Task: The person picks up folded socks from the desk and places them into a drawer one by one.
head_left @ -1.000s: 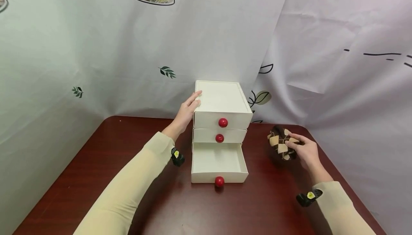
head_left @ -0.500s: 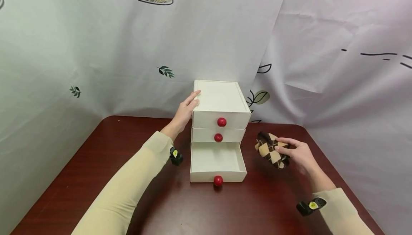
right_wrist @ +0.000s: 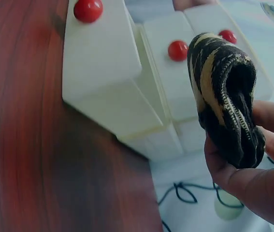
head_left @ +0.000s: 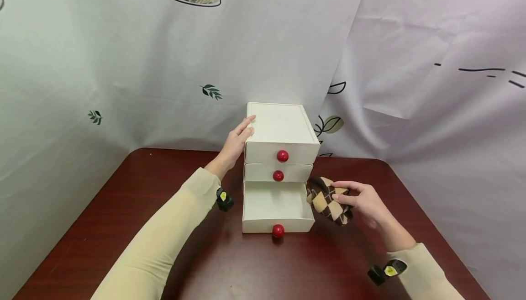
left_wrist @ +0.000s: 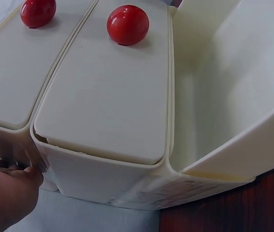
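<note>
A white drawer unit (head_left: pixel 281 122) with red ball knobs stands at the back middle of the table. Its bottom drawer (head_left: pixel 259 225) is pulled out, and its floor is bare; the two upper drawers are closed. My left hand (head_left: pixel 233 147) rests on the unit's upper left side, fingertips over the top edge. At the drawer's right side, my right hand (head_left: pixel 365 203) pinches a rolled-up argyle sock (head_left: pixel 328 203), brown and beige, between thumb and fingers. The right wrist view shows the dark folded opening of the sock (right_wrist: pixel 223 96) toward the camera.
The dark red wooden table (head_left: pixel 263 272) carries the unit. A pale printed cloth (head_left: pixel 287 39) hangs behind and along both sides, close to the table's edges. The drawer's low right wall (head_left: pixel 307 202) lies beside the sock.
My right hand has carried the sock left and slightly toward me, from the table's right side to the edge of the open drawer. The left hand has stayed on the unit.
</note>
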`<state>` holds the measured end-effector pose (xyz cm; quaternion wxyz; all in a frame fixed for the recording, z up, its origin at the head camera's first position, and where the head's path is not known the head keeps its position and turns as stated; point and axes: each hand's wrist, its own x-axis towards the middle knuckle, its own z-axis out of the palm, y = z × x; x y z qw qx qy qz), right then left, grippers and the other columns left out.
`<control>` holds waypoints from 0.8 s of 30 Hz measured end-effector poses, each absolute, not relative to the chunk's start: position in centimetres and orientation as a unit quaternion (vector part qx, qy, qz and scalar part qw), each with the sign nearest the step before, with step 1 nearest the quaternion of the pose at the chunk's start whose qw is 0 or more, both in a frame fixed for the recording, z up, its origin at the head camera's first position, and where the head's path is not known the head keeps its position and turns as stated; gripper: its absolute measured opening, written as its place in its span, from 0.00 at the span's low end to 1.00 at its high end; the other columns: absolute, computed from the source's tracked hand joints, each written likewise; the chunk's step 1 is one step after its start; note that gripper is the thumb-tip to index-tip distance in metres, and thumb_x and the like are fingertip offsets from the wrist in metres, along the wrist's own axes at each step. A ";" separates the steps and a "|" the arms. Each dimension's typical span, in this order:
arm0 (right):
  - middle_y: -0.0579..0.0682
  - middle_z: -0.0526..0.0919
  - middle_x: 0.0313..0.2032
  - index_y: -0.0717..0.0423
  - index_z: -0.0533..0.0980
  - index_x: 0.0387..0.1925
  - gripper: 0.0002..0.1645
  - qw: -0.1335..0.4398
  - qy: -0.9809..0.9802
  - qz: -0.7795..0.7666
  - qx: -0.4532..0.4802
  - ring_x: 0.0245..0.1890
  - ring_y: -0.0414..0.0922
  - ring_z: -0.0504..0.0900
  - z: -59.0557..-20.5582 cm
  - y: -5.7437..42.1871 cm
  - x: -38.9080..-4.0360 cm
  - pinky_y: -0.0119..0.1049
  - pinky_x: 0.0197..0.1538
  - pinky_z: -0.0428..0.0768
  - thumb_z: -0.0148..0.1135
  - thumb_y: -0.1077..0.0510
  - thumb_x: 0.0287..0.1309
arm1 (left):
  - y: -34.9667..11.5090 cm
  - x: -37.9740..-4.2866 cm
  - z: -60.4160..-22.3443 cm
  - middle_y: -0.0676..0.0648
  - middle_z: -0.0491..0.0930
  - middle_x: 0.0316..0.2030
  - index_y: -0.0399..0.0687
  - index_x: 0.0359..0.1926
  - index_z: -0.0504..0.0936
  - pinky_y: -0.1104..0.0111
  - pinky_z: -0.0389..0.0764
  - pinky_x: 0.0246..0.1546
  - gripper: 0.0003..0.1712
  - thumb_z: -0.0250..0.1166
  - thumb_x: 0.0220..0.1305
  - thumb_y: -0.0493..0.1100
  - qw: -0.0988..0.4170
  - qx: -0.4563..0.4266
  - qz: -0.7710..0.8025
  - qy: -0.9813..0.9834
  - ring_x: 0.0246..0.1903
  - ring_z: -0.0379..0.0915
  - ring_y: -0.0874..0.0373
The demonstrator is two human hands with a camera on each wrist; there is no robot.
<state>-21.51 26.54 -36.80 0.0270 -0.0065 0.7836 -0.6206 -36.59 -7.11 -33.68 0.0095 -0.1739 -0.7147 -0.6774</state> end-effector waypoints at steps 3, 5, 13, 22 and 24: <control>0.51 0.80 0.36 0.67 0.74 0.53 0.30 0.040 0.781 -0.623 -0.013 0.29 0.43 0.80 -37.0 25.2 -21.8 0.40 0.32 0.80 0.71 0.61 0.46 | -7.1 -36.6 -33.8 0.55 0.45 0.71 0.63 0.68 0.64 0.60 0.43 0.66 0.26 0.49 0.69 0.51 0.008 -0.175 -0.678 -0.713 0.69 0.36 0.66; 0.52 0.81 0.35 0.68 0.74 0.52 0.30 0.046 0.779 -0.625 -0.018 0.29 0.43 0.81 -37.2 24.3 -22.1 0.39 0.32 0.80 0.71 0.62 0.46 | -7.1 -36.7 -33.8 0.55 0.45 0.71 0.63 0.67 0.64 0.61 0.44 0.66 0.26 0.49 0.69 0.51 0.010 -0.176 -0.678 -0.713 0.69 0.36 0.66; 0.55 0.81 0.33 0.66 0.77 0.49 0.26 0.055 0.785 -0.616 -0.031 0.29 0.45 0.80 -38.3 21.1 -23.8 0.38 0.32 0.80 0.71 0.63 0.45 | -7.1 -36.8 -33.9 0.54 0.46 0.71 0.64 0.67 0.65 0.62 0.45 0.66 0.26 0.50 0.68 0.51 0.016 -0.172 -0.674 -0.718 0.69 0.37 0.66; 0.57 0.81 0.40 0.67 0.77 0.49 0.24 0.083 0.781 -0.617 -0.042 0.31 0.43 0.79 -38.8 18.7 -25.0 0.35 0.35 0.78 0.69 0.65 0.46 | -7.1 -37.0 -33.9 0.54 0.47 0.71 0.65 0.66 0.65 0.62 0.45 0.66 0.25 0.49 0.68 0.51 0.023 -0.170 -0.671 -0.722 0.68 0.38 0.67; 0.57 0.80 0.42 0.66 0.78 0.48 0.23 0.087 0.782 -0.617 -0.038 0.31 0.43 0.79 -39.0 18.2 -25.4 0.36 0.34 0.78 0.70 0.65 0.46 | -7.1 -37.1 -33.9 0.54 0.47 0.71 0.64 0.66 0.65 0.62 0.45 0.66 0.25 0.49 0.69 0.51 0.023 -0.170 -0.671 -0.721 0.68 0.38 0.67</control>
